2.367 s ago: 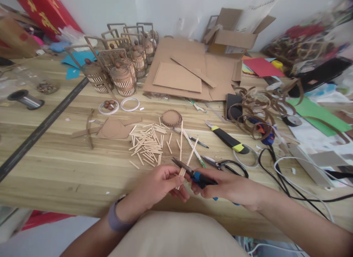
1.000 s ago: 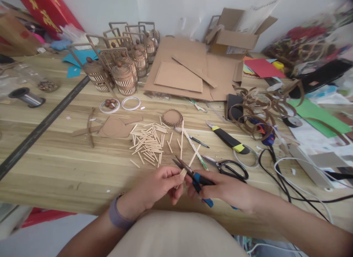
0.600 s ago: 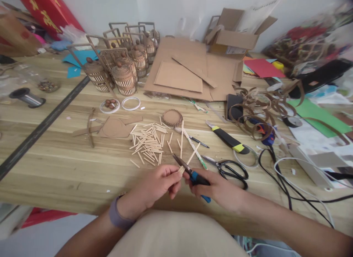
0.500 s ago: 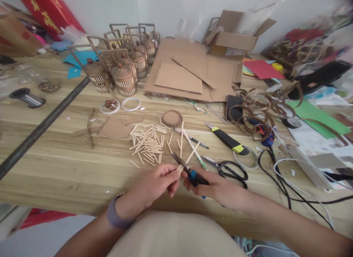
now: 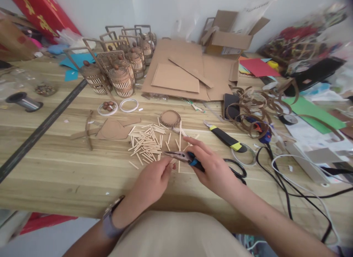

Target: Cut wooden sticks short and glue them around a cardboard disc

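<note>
My right hand grips needle-nose pliers with blue and black handles; the jaws point left, above the fingertips of my left hand. My left hand is closed by the near side of the stick pile, thumb and fingers pressed together; what they hold is hidden. Short pale wooden sticks lie heaped just beyond it. One longer stick runs up behind the pliers. A round cardboard disc with a woven rim sits past the pile. Black-handled scissors lie partly behind my right hand.
A yellow-black utility knife and coiled brown strips are at right, with cables nearer. Small lidded woven baskets stand at back left beside flat cardboard. Two tape rolls and a wire spool lie left.
My right hand has moved up with the pliers, whose jaws now point more to the left. My left hand has turned and shifted slightly; the sticks seen in its fingers are hidden now.
</note>
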The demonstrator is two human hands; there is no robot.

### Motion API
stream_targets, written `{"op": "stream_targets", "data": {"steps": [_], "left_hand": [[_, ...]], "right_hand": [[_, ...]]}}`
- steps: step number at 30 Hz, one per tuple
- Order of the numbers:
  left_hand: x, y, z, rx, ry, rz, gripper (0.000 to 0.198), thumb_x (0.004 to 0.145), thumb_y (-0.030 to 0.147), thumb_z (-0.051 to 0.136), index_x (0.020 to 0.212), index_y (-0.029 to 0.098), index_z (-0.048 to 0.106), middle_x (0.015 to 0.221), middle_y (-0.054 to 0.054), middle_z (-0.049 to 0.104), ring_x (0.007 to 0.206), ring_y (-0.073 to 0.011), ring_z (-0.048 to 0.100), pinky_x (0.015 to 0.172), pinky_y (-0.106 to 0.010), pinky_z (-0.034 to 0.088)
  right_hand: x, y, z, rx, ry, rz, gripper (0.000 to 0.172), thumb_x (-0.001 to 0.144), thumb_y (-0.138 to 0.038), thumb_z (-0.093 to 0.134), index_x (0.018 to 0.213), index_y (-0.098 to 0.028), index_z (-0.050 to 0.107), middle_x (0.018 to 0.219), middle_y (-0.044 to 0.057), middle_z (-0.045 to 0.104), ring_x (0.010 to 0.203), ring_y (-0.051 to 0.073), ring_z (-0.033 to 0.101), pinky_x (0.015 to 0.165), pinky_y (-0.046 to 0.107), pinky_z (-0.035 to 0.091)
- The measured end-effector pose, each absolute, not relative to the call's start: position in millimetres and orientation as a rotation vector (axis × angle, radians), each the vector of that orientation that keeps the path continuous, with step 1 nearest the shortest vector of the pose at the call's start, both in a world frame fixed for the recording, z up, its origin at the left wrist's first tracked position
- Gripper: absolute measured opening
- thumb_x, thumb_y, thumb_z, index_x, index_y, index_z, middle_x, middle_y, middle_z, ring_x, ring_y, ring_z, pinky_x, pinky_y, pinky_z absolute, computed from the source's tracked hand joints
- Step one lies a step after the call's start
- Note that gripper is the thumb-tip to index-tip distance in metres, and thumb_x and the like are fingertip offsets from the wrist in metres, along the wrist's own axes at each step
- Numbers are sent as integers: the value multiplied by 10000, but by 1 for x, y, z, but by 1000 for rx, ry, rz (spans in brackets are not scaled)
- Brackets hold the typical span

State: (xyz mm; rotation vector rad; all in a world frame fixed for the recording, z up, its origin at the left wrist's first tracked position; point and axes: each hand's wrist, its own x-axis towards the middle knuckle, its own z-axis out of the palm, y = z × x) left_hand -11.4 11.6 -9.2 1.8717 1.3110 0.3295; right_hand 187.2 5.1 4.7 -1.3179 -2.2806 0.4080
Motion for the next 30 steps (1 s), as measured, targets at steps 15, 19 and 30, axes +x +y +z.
{"op": "stream_targets", "data": {"steps": [15,19,30], "left_hand": [[3,13,-16,2250,1571,-189,290,930,93,351,1044,145,613,848,-124,723,786,-273,710,681,-352,517],[7,11,-20,2243,1619,-179,310,945,115,312,1009,136,614,820,-147,714,768,-269,708,640,-323,485],[-17,33,-27,1346,1144,363,336,931,466,363,843,188,531,691,-44,677,576,-176,619,577,-283,455]], "right_hand": [[154,11,-22,-1970,-2359,266,122,841,-153,570,959,-175,590,967,95,620,873,263,609,710,327,414],[147,17,-28,-2003,-2327,243,114,840,-146,552,944,-176,587,968,118,625,857,271,608,711,337,408],[189,30,1,-1489,-2118,958,121,885,-257,530,901,-190,630,769,20,658,672,154,561,630,250,408]]}}
